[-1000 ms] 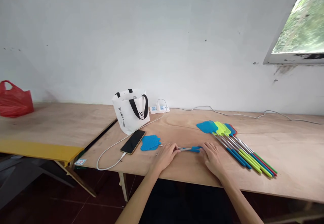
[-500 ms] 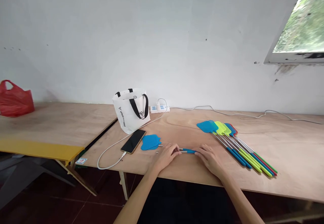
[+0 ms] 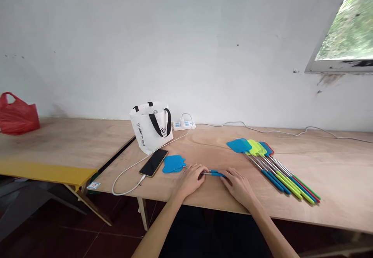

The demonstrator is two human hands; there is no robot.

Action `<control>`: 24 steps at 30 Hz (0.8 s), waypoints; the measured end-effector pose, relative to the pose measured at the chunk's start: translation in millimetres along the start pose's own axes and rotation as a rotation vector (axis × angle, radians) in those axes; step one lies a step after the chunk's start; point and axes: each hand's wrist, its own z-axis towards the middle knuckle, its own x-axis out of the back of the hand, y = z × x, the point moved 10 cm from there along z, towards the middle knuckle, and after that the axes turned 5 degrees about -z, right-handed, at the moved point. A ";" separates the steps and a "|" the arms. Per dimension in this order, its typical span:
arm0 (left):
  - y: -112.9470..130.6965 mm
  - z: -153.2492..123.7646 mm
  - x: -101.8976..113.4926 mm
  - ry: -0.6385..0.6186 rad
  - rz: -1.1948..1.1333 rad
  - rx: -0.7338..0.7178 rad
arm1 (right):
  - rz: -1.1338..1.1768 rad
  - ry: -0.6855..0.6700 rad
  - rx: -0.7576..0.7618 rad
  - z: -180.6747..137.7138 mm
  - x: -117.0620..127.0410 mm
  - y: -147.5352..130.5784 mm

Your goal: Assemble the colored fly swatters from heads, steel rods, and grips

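Note:
Flat on the wooden table in front of me lie blue fly swatters (image 3: 173, 164), their mesh heads overlapping on the left. My left hand (image 3: 192, 177) is closed over their thin metal rods, with its fingers curled down. Toward the right, the blue handles (image 3: 217, 173) show between my hands, one just behind the other. The fingers of my right hand (image 3: 236, 183) are closed at the handle ends, and its palm side faces the table. The fingertips of both hands are partly hidden.
Right of my hands, several fly swatters (image 3: 271, 168) in blue, yellow-green, red and green lie fanned out. A charging phone (image 3: 154, 162), white tote bag (image 3: 150, 129) and power strip (image 3: 184, 125) are at left and back. A red bag (image 3: 19, 116) sits on the neighbouring table.
My right hand has moved slightly left and toward me along the blue handles. My left hand has stayed nearly in place over the rods, its fingers shifting a little.

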 end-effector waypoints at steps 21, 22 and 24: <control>-10.5 -2.9 -6.2 0.133 0.069 0.107 | -0.198 0.132 -0.067 -4.7 0.5 16.3; -10.5 -3.7 -2.1 0.169 0.101 0.104 | -0.203 0.138 -0.082 -5.1 -0.2 17.5; -12.8 -5.3 3.8 0.209 0.184 0.124 | -0.194 0.141 -0.111 -5.5 -1.6 20.1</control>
